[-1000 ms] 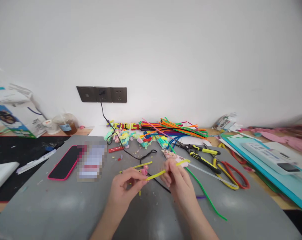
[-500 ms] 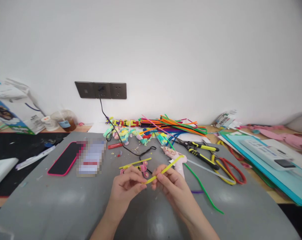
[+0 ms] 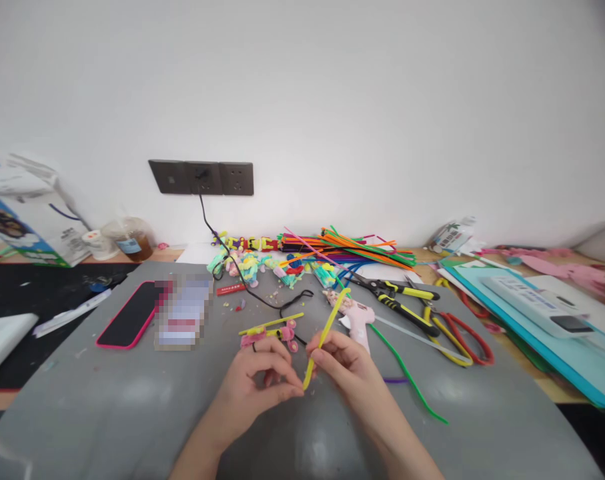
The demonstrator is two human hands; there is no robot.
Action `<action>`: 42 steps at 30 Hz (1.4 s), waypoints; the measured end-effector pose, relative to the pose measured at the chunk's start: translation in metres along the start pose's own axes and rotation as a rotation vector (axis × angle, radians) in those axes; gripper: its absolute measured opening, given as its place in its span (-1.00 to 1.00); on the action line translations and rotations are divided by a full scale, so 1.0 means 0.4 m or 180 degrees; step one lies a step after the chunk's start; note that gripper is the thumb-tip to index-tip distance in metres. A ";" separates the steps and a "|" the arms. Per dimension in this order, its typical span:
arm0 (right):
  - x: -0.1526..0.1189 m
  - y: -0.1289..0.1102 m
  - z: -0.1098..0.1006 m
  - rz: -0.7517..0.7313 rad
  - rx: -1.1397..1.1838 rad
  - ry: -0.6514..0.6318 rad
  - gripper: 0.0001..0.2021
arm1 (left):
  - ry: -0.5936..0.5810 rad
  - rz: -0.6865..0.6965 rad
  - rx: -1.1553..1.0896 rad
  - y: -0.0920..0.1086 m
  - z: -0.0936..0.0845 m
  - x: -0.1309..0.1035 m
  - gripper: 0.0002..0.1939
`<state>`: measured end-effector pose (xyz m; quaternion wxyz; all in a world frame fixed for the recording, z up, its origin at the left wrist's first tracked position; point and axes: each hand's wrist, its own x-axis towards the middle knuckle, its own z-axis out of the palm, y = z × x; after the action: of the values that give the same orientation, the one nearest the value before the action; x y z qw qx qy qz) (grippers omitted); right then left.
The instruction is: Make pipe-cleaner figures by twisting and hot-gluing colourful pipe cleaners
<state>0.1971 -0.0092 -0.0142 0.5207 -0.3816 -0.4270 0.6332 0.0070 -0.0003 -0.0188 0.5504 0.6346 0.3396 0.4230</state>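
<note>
A yellow pipe cleaner (image 3: 331, 321) slants upward between my hands over the grey table. My right hand (image 3: 343, 363) pinches it below its middle with thumb and fingers. The thumb and fingertip of my left hand (image 3: 265, 377) close at its lower end. Just beyond my left hand lie a pink and yellow figure (image 3: 285, 331) and another yellow strip (image 3: 293, 319). Behind my right hand is a light pink glue gun-like object (image 3: 358, 317), with a green pipe cleaner (image 3: 402, 367) curving to its right.
Pliers (image 3: 407, 313) and red-handled scissors (image 3: 475, 337) lie right. Behind are bundled pipe cleaners (image 3: 352, 250) and a black cable (image 3: 242, 277). A pink-edged phone (image 3: 135, 317) lies left; a teal folder (image 3: 522, 320) holds a white device (image 3: 537, 307) at right.
The yellow pipe cleaner has turned steeper, its top moving left and its lower end down and slightly right. My left hand has shifted a little down and right with that end.
</note>
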 end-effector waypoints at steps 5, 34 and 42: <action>0.004 -0.013 -0.011 -0.0057 -0.0270 0.0076 -0.73 | 0.0030 -0.0289 -0.0102 0.009 -0.006 0.001 -0.84; -0.020 0.011 -0.029 0.0095 -0.0102 -0.0138 -0.79 | 0.0526 -0.1478 -0.1392 0.005 0.075 -0.032 -0.55; -0.046 0.051 -0.023 0.0169 -0.0033 -0.0259 -0.80 | 0.0315 -0.1604 -0.1294 -0.021 0.084 -0.068 -0.52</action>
<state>0.2017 -0.0279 -0.0358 0.4840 -0.3693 -0.4408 0.6595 0.0267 -0.0372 -0.0329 0.7360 0.3864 0.4209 0.3630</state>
